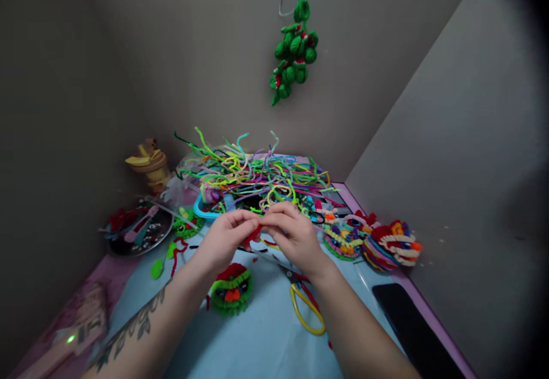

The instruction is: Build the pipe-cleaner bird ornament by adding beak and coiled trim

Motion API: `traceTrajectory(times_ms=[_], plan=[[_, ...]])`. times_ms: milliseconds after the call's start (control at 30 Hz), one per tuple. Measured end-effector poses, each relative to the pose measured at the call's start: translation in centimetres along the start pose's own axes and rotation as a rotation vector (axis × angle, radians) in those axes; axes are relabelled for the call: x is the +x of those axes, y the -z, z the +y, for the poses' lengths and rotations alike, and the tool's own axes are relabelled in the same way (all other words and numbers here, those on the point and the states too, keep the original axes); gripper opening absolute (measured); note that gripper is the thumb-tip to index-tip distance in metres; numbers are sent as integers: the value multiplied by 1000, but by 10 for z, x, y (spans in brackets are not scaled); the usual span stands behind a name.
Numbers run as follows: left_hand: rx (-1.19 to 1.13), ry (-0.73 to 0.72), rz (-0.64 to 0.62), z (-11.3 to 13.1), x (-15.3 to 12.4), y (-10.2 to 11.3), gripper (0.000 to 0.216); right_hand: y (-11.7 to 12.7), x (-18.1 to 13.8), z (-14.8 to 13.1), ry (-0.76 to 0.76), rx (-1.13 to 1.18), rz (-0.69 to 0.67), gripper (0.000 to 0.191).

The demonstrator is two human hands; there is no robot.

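My left hand [234, 233] and my right hand [294, 233] meet over the middle of the table, fingertips pinched together. Between them is a small piece of red pipe cleaner [255, 234], mostly covered by my fingers. Below my left hand lies a round green pipe-cleaner piece [233, 293] with a red top and an orange part in its middle. Scissors with yellow handles [306, 310] rest beneath my right wrist, their blades pointing up and left, spread somewhat apart.
A heap of coloured pipe cleaners [266, 173] fills a blue tray [201, 207] at the back. Finished-looking fuzzy pieces [388, 244] and a dark phone-like slab [414, 327] lie right. A metal bowl [146, 247], glue gun [81, 322] and pot [150, 167] stand left. Green crochet-like decoration [295, 47] hangs above.
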State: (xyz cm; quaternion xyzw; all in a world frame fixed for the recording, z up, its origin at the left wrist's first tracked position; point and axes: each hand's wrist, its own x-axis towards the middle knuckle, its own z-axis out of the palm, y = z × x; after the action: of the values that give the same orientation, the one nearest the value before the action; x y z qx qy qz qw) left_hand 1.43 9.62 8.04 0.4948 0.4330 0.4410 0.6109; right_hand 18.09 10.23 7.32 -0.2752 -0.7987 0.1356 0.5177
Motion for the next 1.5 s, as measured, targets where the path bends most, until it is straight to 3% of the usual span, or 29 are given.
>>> traceTrajectory(times_ms=[633,1200,1500], plan=[[-142,180,-84,2,-1,0,24,7,2,2,56,39,-43,14],[-30,120,-96,-1,1,3,21,8,1,4,-35,70,-108,12],[-19,136,-54,1,0,0,19,5,1,4,23,-8,-89,13]])
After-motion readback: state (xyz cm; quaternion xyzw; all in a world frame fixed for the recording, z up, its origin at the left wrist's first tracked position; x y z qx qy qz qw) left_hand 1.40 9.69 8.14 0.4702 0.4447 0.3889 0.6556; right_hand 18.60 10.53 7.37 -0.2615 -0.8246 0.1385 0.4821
